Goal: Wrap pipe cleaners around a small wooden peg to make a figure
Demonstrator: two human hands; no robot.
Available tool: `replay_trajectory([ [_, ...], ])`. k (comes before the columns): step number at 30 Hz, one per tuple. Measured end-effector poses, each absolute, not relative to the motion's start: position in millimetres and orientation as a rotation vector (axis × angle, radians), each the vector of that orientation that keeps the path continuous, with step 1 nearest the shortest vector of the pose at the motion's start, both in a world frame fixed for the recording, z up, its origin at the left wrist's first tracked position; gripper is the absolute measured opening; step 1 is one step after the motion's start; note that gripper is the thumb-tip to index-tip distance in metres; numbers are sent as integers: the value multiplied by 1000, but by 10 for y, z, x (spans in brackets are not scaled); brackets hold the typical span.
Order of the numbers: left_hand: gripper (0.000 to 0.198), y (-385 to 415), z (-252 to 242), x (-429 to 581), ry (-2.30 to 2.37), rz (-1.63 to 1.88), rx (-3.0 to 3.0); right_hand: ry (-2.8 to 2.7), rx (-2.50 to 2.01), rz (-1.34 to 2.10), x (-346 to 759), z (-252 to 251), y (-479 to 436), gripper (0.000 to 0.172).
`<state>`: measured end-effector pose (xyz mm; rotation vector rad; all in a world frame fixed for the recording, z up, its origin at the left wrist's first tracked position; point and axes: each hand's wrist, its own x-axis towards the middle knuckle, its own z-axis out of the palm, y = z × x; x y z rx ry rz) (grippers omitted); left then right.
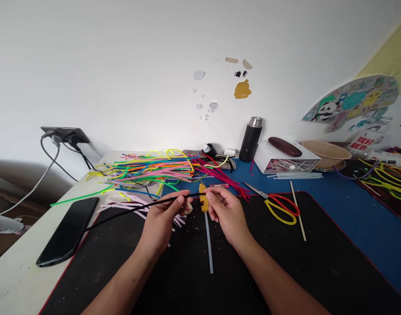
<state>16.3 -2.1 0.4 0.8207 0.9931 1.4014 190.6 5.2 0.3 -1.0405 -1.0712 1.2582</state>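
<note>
Two hands share one black pipe cleaner (pixel 124 213), stretched above one black mat (pixel 187 280): the left hand (pixel 161 218) has its grip pinching it between thumb and fingers, the right hand (pixel 229 213) its grip pinching it farther right. Just behind is one yellow glue gun (pixel 204 205) with one translucent glue stick (pixel 209 245). Rightward lie one pair of scissors (pixel 268 196) and one wooden stick (pixel 298 212); leftward, one phone (pixel 69 229). Coloured pipe cleaners (pixel 154 169), too many to count, lie at the back of the bench (pixel 19 280).
</note>
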Motion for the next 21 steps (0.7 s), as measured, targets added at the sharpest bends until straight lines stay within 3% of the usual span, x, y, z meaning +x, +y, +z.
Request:
replay_trajectory([
  [21,37,-22,67,108,983,1496,841,-1311,-1152,1156,1890,-37,-11,35],
])
